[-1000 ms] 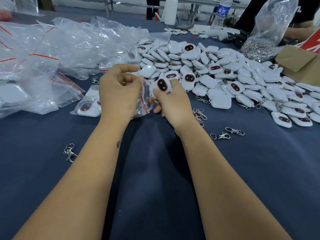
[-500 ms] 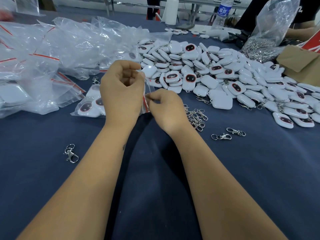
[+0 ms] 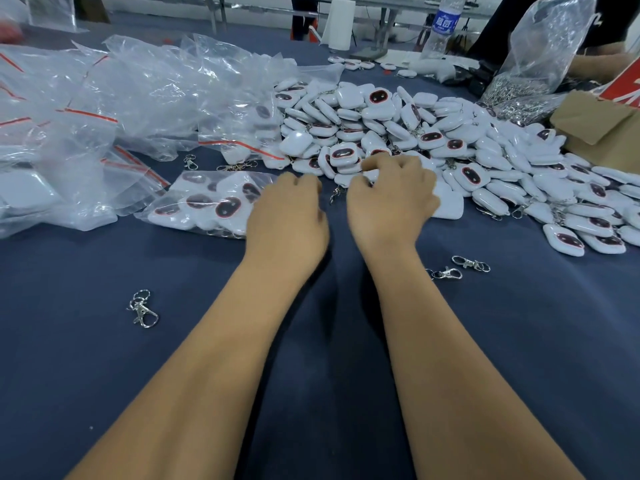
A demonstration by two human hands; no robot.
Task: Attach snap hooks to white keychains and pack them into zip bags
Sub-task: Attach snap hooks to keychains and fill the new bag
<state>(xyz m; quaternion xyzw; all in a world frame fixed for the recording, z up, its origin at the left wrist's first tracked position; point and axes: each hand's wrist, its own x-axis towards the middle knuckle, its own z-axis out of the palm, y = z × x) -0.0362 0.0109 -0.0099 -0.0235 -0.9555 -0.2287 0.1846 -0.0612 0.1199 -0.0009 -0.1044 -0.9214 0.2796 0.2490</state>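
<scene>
Half a second back both my hands were pinching a zip bag's red strip; that filled bag [image 3: 211, 202] now lies on the desk [image 3: 104, 358] at the left, and both hands have gone forward to the heap. My left hand [image 3: 289, 216] hovers beside the bag with fingers loosely curled, holding nothing I can see. My right hand [image 3: 391, 195] rests on the near edge of the white keychain pile [image 3: 433, 133], fingers bent over a keychain; I cannot tell whether it grips one. One snap hook [image 3: 336, 194] dangles between the two hands. Two loose hooks [image 3: 459, 266] lie right of my right wrist, another hook [image 3: 142, 310] sits alone on the left. Empty zip bags [image 3: 138, 84] are heaped far left.
</scene>
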